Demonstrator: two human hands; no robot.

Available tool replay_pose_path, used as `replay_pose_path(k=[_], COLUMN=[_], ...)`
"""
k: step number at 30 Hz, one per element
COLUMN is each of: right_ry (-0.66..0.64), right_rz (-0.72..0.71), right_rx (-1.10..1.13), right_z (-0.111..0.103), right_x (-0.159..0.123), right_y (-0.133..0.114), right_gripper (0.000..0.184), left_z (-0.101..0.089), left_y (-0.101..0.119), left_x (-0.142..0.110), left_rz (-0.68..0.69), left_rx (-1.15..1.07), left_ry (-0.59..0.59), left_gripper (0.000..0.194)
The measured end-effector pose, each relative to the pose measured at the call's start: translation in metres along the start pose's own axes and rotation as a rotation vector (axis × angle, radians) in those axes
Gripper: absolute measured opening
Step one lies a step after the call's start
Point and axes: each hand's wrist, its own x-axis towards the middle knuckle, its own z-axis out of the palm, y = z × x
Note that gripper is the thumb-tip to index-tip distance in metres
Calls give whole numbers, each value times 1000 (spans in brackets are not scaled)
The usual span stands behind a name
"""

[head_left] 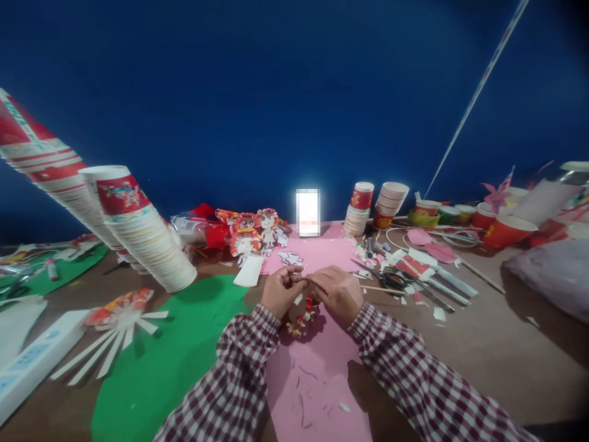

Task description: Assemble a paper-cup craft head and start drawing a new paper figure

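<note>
My left hand [281, 291] and my right hand [339, 292] meet over the pink sheet [317, 374], their fingertips close together. Both are closed in a pinch on a small red, yellow and white cut paper piece [301, 320], whose curled, ragged lower part hangs beneath them. My fingers cover its upper part. Just beyond my left hand lies a white paper cut-out [291, 258]. Beside it stand several red and orange paper figures [267, 230]. Scissors [389, 279] rest to the right of my right hand.
Stacked paper cups [142, 227] lean at the left, above a green sheet [184, 344]. A fringed cup [119, 319] lies near a white power strip [41, 362]. More cup stacks [359, 209] and a bright, blurred-out screen [308, 212] stand at the back. Paper scraps [416, 267] litter the right.
</note>
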Motion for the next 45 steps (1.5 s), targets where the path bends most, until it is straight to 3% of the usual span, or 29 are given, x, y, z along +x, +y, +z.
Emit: replay_pose_path(k=[6, 15, 34, 45], right_ry=[11, 10, -38, -38], right_rz=[-17, -18, 85, -18], right_rx=[-27, -64, -54, 94], right_z=[-1, 0, 2, 2], right_x=[-1, -1, -1, -3], right_y=[-1, -3, -3, 7], right_gripper=[18, 17, 21, 19], left_z=[-5, -6, -2, -5], left_y=[-3, -3, 5, 2], left_x=[1, 0, -3, -2], left_rz=[40, 16, 15, 16], left_rx=[178, 291, 189, 218], left_ry=[13, -37, -39, -81], left_gripper=[30, 35, 27, 27])
